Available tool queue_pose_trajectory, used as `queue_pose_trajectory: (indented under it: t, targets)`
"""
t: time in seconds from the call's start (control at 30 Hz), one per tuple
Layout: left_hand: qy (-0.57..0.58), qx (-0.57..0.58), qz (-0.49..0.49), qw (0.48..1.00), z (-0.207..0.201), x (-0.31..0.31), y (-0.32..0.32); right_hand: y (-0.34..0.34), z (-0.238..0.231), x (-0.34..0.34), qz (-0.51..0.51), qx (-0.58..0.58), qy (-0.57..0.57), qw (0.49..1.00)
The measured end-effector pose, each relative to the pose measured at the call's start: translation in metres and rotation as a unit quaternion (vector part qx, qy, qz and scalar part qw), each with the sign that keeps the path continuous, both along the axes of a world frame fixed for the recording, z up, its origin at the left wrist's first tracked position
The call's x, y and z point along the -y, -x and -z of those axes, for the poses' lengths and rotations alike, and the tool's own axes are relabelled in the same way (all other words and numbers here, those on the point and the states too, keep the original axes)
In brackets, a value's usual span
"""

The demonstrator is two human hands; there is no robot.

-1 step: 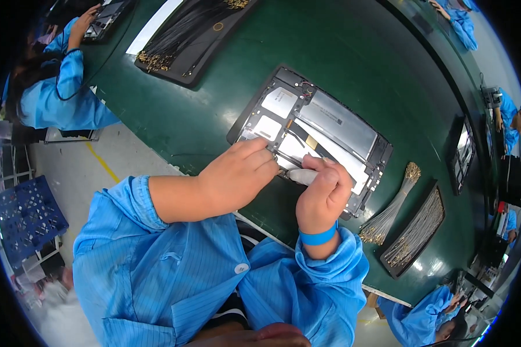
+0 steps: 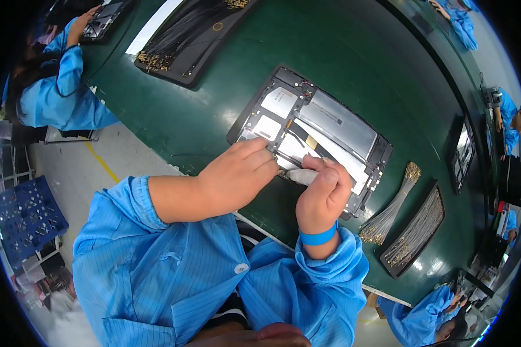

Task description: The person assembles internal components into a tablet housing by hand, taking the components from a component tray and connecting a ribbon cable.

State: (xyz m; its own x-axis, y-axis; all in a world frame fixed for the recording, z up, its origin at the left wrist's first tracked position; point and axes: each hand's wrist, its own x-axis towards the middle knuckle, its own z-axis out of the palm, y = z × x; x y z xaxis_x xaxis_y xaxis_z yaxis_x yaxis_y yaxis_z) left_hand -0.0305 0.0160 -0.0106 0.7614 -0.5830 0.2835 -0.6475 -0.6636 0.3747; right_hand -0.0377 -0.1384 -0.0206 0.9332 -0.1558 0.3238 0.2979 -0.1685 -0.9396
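Observation:
An opened tablet (image 2: 338,118) lies slanted on the green table, its battery, silver shield plates and white inner panel exposed. My left hand (image 2: 240,173) rests at its near left edge with fingers bent and pressed together; what lies under the fingertips is hidden. My right hand (image 2: 327,194), with a blue band on the wrist, is closed over the near edge. From its fingers a slim dark tool, tweezers by its shape (image 2: 286,157), points toward my left fingertips. A white covering (image 2: 302,176) shows at a right finger, apparently a finger cot.
At the far left, a black tray (image 2: 200,49) holds many black cables with gold ends. To the right lie a bundle of grey cables (image 2: 393,202) and a dark tray (image 2: 437,199) of more cables. Another tablet (image 2: 462,153) stands farther right. A co-worker (image 2: 61,92) sits at the upper left.
My hands, the tool and the tablet stay in place. The co-worker's arm at the upper left has shifted slightly.

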Motion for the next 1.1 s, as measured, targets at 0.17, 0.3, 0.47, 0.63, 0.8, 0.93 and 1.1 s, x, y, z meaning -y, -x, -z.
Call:
queue_pose_trajectory:
  t: [0.17, 0.3, 0.47, 0.63, 0.8, 0.93, 1.1]
  targets:
    - [0.011, 0.002, 0.005, 1.000, -0.001, 0.000, -0.001, -0.003, -0.015, -0.002, -0.017, -0.029, 0.056, 0.998]
    - [0.001, -0.001, 0.011, 1.000, -0.005, -0.003, 0.001, -0.010, -0.034, -0.011, -0.114, 0.052, 0.229, 0.965]
    - [0.010, 0.022, -0.015, 1.000, -0.001, -0.004, 0.001, -0.019, -0.023, -0.004, -0.065, -0.102, 0.128, 0.984]
    - [0.131, -0.441, -0.142, 0.876, -0.027, -0.022, 0.015, -0.015, -0.020, -0.007, -0.005, -0.204, -0.108, 0.973]
    - [0.528, -0.584, -0.378, 0.487, -0.003, -0.025, 0.015, -0.018, -0.023, -0.006, -0.017, -0.226, -0.137, 0.964]
    - [0.551, -0.472, -0.409, 0.554, -0.005, -0.023, 0.006, -0.017, -0.021, -0.004, -0.018, -0.223, -0.124, 0.967]
    - [0.412, -0.557, -0.343, 0.635, -0.025, -0.027, 0.031, -0.017, -0.022, -0.002, -0.025, -0.221, -0.105, 0.969]
